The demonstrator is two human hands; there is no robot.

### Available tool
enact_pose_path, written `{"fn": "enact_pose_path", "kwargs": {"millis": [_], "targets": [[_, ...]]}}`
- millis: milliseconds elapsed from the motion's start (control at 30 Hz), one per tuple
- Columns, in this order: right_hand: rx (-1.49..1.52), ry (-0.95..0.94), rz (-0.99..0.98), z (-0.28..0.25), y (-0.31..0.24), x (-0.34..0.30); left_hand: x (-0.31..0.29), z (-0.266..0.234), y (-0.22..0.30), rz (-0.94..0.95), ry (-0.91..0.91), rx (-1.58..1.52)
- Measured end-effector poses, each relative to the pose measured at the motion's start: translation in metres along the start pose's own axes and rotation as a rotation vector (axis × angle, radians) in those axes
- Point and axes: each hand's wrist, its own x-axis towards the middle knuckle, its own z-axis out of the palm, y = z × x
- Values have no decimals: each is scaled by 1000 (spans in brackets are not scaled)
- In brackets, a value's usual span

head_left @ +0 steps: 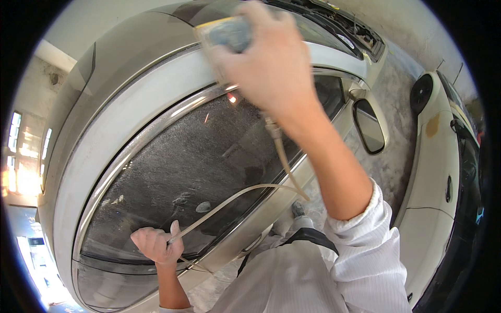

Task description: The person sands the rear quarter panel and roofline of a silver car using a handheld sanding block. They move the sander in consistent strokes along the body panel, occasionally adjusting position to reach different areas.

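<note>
My right hand [274, 62], slightly smeared by motion, is wrapped round a dark-topped air sander [229, 35] with a yellowish pad edge. The sander lies at the car's whitish, dull roof rail [141, 88], above the side window. A pale air hose [235, 197] drops from beneath my right wrist, loops near my waist and runs to my left. My left hand [159, 244] is closed round the hose in front of the dust-covered side window [182, 151]. Chrome trim [172, 107] curves along the window's upper edge.
The car's side mirror [369, 126] juts out to the right of the window. Farther ahead, the engine bay [360, 34] is uncovered. A second pale car [430, 167] stands at the right, across a strip of dusty floor [394, 99]. Bright windows [23, 156] are at the far left.
</note>
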Motion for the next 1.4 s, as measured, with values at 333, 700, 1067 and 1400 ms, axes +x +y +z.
{"fn": "enact_pose_path", "kwargs": {"millis": [333,700,1067,1400], "targets": [[36,18,160,-11,77,25,4,1,4,1,20,17],[12,43,190,-16,140,21,3,0,7,-26,-18,19],[34,47,91,4,93,8,-8,-1,2,-78,29,70],[46,38,255,-33,196,33,1,6,3,-118,-21,269]]}}
